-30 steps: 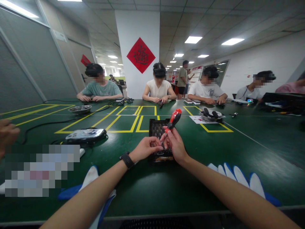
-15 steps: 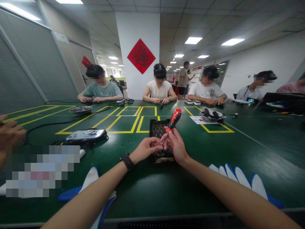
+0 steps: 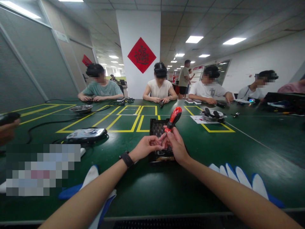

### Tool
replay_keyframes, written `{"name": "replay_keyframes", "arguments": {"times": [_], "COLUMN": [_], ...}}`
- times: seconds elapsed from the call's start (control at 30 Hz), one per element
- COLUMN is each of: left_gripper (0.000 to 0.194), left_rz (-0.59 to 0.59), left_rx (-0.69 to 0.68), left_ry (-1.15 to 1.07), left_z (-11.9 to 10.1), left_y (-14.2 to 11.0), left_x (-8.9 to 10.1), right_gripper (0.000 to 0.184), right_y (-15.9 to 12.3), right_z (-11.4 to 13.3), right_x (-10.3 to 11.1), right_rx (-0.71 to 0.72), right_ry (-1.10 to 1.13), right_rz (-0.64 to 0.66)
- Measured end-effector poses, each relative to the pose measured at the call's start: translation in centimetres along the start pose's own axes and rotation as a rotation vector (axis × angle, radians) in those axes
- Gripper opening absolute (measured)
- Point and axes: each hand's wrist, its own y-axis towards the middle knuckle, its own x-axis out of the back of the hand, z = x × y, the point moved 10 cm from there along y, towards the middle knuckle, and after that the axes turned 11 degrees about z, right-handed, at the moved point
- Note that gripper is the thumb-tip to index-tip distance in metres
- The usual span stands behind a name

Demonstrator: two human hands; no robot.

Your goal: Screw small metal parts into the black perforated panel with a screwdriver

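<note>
A screwdriver (image 3: 174, 118) with a red and black handle is held by my right hand (image 3: 176, 143), its handle up and leaning right. Its shaft points down to the left, toward the fingertips of my left hand (image 3: 147, 147). My left hand is pinched closed around the screwdriver's tip; whether something small is also between those fingers is hidden. Beneath both hands lies a black plastic tray (image 3: 153, 126) with a patterned inside, resting on the green table. My hands cover much of its middle.
Blue and white gloves (image 3: 232, 173) lie beside my right forearm, and another glove (image 3: 91, 178) by the left. A phone (image 3: 87, 134) on black cables sits at left. Metal bowls (image 3: 81, 109) stand farther back. Co-workers sit across; another person's hand (image 3: 9, 128) shows at the left edge.
My hands and the screwdriver stay almost in place. At the left edge the other person's hand now shows a dark object. A co-worker at right has moved one hand outward.
</note>
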Motion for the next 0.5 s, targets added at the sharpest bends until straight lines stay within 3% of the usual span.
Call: {"name": "replay_keyframes", "arguments": {"times": [0.37, 0.5], "left_gripper": [0.024, 0.028], "left_rz": [0.18, 0.095], "left_rx": [-0.042, -0.019], "left_ry": [-0.009, 0.075], "left_z": [-1.2, -1.1], "left_y": [-0.1, -0.2], "left_x": [-1.7, -1.2], "right_gripper": [0.031, 0.032], "right_y": [0.5, 0.5], "right_z": [-1.6, -1.4], "right_x": [0.7, 0.6], "right_rx": [-0.047, -0.045], "right_ry": [0.112, 0.095], "right_rz": [-0.004, -0.005]}}
